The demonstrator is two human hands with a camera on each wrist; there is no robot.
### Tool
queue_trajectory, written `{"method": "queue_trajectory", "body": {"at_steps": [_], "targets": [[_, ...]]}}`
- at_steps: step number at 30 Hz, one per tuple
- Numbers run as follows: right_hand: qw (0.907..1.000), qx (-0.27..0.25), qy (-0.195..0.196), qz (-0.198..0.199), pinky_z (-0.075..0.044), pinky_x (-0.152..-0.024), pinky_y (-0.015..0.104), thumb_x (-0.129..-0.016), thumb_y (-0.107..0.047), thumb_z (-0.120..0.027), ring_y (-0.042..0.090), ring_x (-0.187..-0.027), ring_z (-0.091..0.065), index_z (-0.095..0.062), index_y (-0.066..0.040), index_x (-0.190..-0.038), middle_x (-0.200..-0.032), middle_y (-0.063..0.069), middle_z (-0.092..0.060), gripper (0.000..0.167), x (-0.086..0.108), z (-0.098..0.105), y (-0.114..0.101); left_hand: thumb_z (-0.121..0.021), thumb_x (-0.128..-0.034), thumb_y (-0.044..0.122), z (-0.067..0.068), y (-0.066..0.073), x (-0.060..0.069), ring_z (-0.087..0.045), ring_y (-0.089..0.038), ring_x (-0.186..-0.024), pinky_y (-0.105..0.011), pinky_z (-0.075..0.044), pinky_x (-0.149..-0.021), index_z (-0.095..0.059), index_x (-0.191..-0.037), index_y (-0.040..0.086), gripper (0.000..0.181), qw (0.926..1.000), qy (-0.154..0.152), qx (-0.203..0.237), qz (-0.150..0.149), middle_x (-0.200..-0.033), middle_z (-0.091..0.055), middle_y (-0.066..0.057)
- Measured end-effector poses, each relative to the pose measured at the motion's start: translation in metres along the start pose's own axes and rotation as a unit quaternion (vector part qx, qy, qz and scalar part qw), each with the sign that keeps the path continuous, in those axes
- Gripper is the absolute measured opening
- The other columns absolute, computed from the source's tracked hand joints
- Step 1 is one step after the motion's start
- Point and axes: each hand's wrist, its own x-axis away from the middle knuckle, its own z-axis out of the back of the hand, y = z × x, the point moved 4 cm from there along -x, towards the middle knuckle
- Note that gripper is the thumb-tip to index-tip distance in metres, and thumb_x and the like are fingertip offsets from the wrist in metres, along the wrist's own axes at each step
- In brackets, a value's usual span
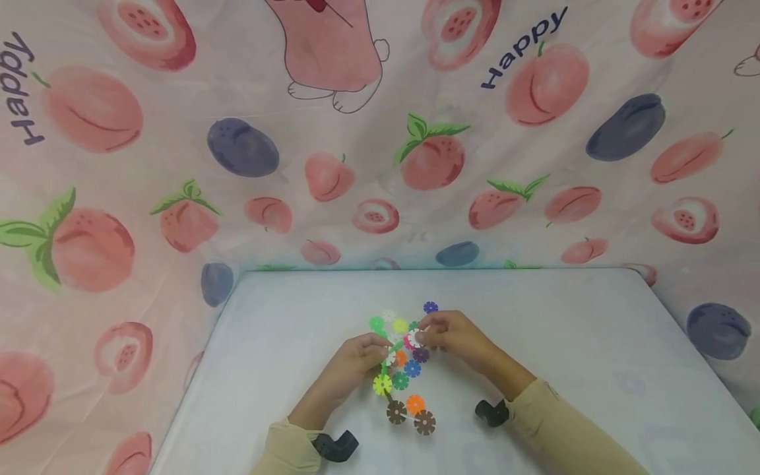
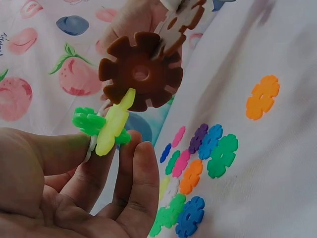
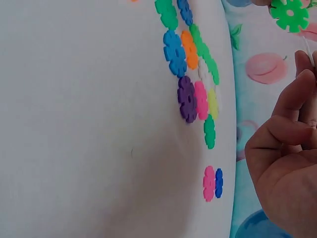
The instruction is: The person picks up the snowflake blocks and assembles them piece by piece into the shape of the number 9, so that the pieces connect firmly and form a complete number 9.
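Observation:
My left hand (image 1: 359,361) pinches a joined cluster of slotted flower-shaped plastic discs between thumb and fingers. In the left wrist view the cluster shows a yellow disc (image 2: 112,126), a green disc (image 2: 88,120) and a brown disc (image 2: 119,67), with a second brown disc (image 2: 181,27) slotted at an angle beyond it. Part of a white disc is hidden by the left thumb. Across from it, my right hand (image 1: 454,333) pinches a white disc (image 1: 416,338) by its edge, close to the cluster. Only a thin edge of that disc appears in the right wrist view.
Loose discs lie on the white table (image 1: 285,316) beneath and between the hands, among them a purple disc (image 3: 187,99), a pink disc (image 3: 209,183) and an orange disc (image 2: 262,97). A fruit-print cloth (image 1: 368,178) hangs behind the table. Black wrist mounts (image 1: 336,446) sit at both cuffs.

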Motion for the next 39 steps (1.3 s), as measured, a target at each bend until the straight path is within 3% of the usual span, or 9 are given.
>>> {"method": "queue_trajectory", "body": {"at_steps": [10,22,33,39], "targets": [[0.9996,-0.027,-0.011,0.009,-0.053,-0.074,0.038,-0.089,-0.028,-0.078,0.021,-0.078,-0.059,-0.071,-0.008,-0.106,-0.085,0.016,-0.069,0.027,0.004,-0.005,-0.009,-0.06,-0.1024,0.027,-0.001,-0.002,-0.002,-0.067,-0.016,-0.104,-0.044,-0.056,-0.098,-0.068,-0.118,0.009,0.025,1.0,-0.007,0.001,-0.007,-0.11,-0.074,-0.005],[0.9995,-0.013,-0.021,0.017,-0.053,-0.074,0.039,-0.088,-0.024,-0.078,0.028,-0.08,-0.062,-0.071,-0.01,-0.097,-0.085,0.023,-0.07,0.018,0.007,-0.011,-0.01,-0.062,-0.1016,0.027,-0.001,0.001,0.001,-0.07,-0.018,-0.105,-0.042,-0.058,-0.098,-0.069,-0.115,0.007,0.026,0.9989,-0.019,-0.024,-0.036,-0.107,-0.077,-0.009],[0.9958,-0.056,-0.042,0.059,-0.057,-0.081,0.048,-0.089,-0.018,-0.077,0.044,-0.087,-0.066,-0.067,-0.003,-0.091,-0.086,0.027,-0.072,0.018,0.011,-0.015,-0.015,-0.062,-0.1007,0.02,-0.002,0.011,0.004,-0.06,-0.015,-0.08,-0.029,-0.051,-0.07,-0.074,-0.108,0.012,0.016,0.9934,0.036,-0.099,-0.046,-0.099,-0.076,0.0],[0.9938,-0.063,-0.042,0.081,-0.058,-0.082,0.052,-0.09,-0.014,-0.075,0.045,-0.086,-0.066,-0.066,-0.003,-0.089,-0.085,0.029,-0.07,0.014,0.012,-0.015,-0.019,-0.062,-0.1,0.018,-0.004,0.018,0.007,-0.056,-0.014,-0.071,-0.025,-0.046,-0.059,-0.073,-0.105,0.015,0.013,0.9895,0.066,-0.122,-0.039,-0.091,-0.074,0.001]]}}
